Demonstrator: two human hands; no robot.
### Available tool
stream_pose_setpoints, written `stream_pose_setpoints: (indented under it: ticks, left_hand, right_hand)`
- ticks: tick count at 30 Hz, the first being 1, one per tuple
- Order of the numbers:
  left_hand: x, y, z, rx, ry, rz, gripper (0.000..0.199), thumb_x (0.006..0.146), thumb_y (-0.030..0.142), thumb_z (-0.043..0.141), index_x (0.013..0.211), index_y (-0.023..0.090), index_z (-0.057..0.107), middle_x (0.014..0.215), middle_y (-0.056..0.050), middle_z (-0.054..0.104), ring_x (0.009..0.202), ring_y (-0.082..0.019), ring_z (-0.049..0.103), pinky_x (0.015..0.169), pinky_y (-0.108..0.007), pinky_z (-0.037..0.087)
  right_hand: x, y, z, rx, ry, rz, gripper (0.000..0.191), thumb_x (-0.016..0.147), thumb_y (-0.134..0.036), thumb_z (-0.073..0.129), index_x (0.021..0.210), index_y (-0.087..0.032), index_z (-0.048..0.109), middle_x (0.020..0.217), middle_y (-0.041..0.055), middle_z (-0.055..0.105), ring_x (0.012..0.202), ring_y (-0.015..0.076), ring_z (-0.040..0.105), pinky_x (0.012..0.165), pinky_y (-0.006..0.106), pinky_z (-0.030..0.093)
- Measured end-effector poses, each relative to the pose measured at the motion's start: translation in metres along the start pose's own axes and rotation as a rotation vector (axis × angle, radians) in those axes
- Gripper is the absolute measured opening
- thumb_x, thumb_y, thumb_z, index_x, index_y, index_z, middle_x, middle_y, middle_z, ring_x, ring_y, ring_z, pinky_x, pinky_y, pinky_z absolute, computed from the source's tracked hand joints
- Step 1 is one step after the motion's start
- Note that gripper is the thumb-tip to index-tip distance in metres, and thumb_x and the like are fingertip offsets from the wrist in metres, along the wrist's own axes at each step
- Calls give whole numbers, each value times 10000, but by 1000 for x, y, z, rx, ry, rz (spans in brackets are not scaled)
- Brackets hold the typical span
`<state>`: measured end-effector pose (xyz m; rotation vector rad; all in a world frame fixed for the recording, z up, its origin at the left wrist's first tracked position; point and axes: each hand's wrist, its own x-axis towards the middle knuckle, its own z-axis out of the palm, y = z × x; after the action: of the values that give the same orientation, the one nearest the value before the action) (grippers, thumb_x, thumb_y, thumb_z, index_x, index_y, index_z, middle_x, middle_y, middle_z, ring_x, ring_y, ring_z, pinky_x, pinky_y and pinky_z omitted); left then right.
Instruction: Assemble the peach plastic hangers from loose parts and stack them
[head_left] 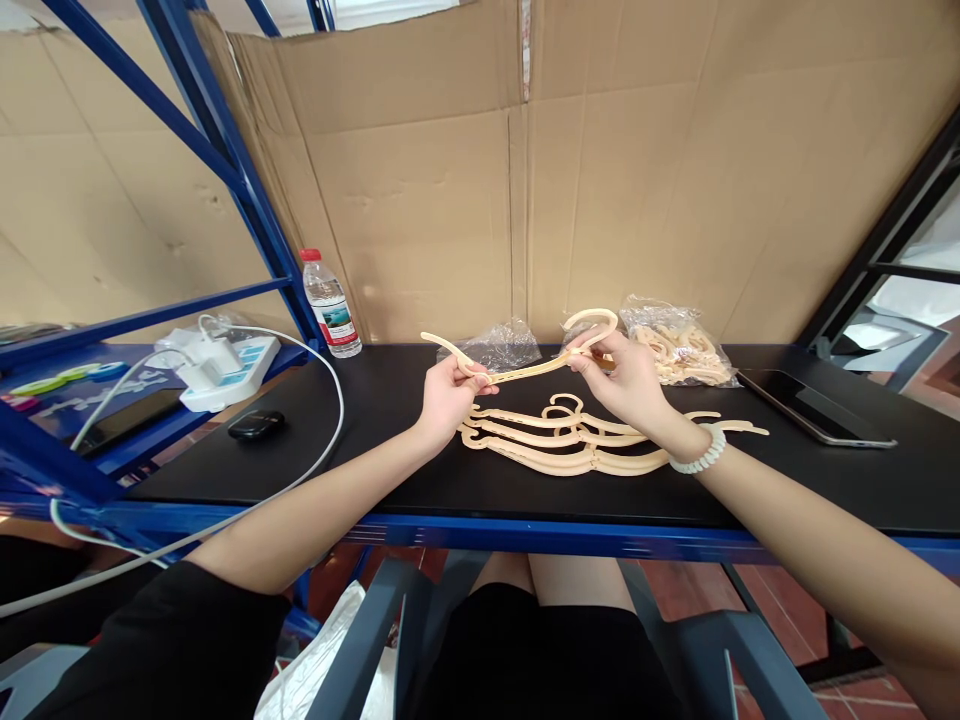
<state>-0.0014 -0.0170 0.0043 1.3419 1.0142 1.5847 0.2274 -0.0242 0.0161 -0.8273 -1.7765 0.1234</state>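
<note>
Between my two hands a cream plastic hanger piece (529, 371) is held up above the black table (420, 490). My left hand (452, 398) pinches it near its left end, where a thin curved arm sticks out. My right hand (619, 375) pinches its other end, by the large curved hook (600, 318). Below my hands, several cream hangers (559, 457) lie stacked on the table, partly hidden by my right hand and wrist. Behind my right hand sits a clear bag (682, 350) of cream hanger parts.
Crumpled clear plastic (506, 345) lies at the back by the cardboard wall (420, 200). A bottle (331, 308), black mouse (256, 425), white cable (339, 385) and power strip (236, 372) are at left. A tablet (814, 408) rests at right.
</note>
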Motion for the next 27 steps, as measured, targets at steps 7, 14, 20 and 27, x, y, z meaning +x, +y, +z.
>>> stream_pose_setpoints:
  ticks: [7,14,20,27]
  left_hand:
    - [3,-1,-1,17,-71,25,155,689,128,744,735,120,596,650,-10,674,561,-154,696,629,-294,602]
    - [0,2,-2,62,-225,61,200,721,244,754,829,126,633,743,-22,682,626,-156,713,641,-269,580]
    - [0,4,-2,96,-180,59,259,633,180,796,828,134,632,693,-6,672,632,-166,704,671,-293,570]
    - [0,13,-5,111,-99,70,243,600,114,717,824,136,625,581,50,605,471,-105,596,518,-245,491]
  right_hand:
    - [1,5,0,51,-2,88,109,872,-295,578,917,-197,593,880,62,705,740,201,665,710,355,527]
    - [5,11,-6,54,7,158,149,856,-336,601,902,-194,598,873,71,718,746,210,676,704,358,543]
    - [9,5,-7,74,-29,201,216,851,-405,611,868,-192,583,763,56,688,669,199,653,612,328,515]
    - [16,11,-25,-86,-363,160,319,858,-508,611,817,-193,589,685,20,637,623,180,592,601,315,439]
